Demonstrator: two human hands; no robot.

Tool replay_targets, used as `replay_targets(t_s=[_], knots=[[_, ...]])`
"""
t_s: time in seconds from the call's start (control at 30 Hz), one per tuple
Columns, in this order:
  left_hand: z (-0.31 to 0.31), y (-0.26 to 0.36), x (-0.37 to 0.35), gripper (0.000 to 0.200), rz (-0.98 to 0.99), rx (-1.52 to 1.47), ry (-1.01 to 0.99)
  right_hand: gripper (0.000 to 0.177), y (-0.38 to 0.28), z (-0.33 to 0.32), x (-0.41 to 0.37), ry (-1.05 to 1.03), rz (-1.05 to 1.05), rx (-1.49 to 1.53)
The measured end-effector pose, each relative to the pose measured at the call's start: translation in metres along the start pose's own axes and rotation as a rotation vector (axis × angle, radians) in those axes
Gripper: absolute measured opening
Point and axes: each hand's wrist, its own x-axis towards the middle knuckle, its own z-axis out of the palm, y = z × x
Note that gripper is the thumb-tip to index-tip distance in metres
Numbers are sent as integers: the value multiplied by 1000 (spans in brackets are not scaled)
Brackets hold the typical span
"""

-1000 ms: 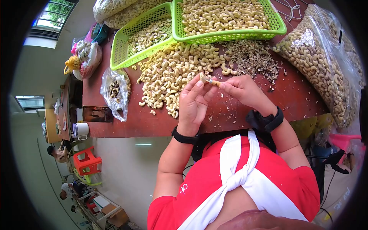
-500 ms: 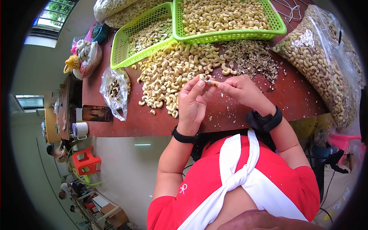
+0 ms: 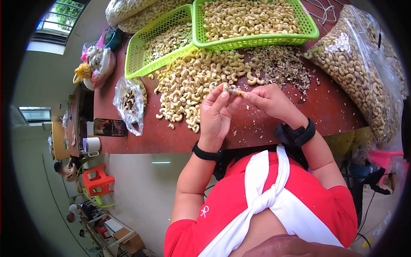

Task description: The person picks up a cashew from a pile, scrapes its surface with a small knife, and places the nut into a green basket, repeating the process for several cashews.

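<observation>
A cashew nut (image 3: 226,87) is pinched between the thumb and fingers of my left hand (image 3: 215,115), above the red table. My right hand (image 3: 270,101) grips a small knife (image 3: 238,92) by its light handle, and its short blade points at the nut, seemingly touching it. My fingers partly cover both. Just beyond my hands spreads a loose pile of cashews (image 3: 184,81). To its right lies a heap of brownish skin scraps (image 3: 284,66).
Two green baskets hold cashews: a fuller one (image 3: 257,40) and a left one (image 3: 160,60). A large clear bag of cashews (image 3: 346,64) stands right. At left are a small plastic bag (image 3: 128,105), a phone (image 3: 110,127) and a white mug (image 3: 90,145). Other people sit far left.
My hands keep almost the same pose, with the knife still at the nut. The view has shifted very slightly; nothing else has visibly moved.
</observation>
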Motion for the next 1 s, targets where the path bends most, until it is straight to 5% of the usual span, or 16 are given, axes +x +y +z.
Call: replay_targets(t_s=[0.33,0.53,0.6,0.73,0.83,0.93,1.0], knots=[[6,-5,-3,18,16,-6,6,37,6,-3,1,39,-11,7],[27,12,-18,16,-164,176,-65,38,4,-26,-5,131,19,31],[35,20,-22,19,284,641,-115,37,8,-41,-11,166,85,30],[67,56,5,24,1510,1209,-80,38,24,-63,-22,288,73,60],[84,67,51,28,1432,1385,-20,39,15,-61,-31,281,92,89],[53,45,72,25,860,1562,-228,38,17,-64,-33,298,74,33],[34,14,70,18,743,1774,-409,38,23,-64,-32,291,75,6]])
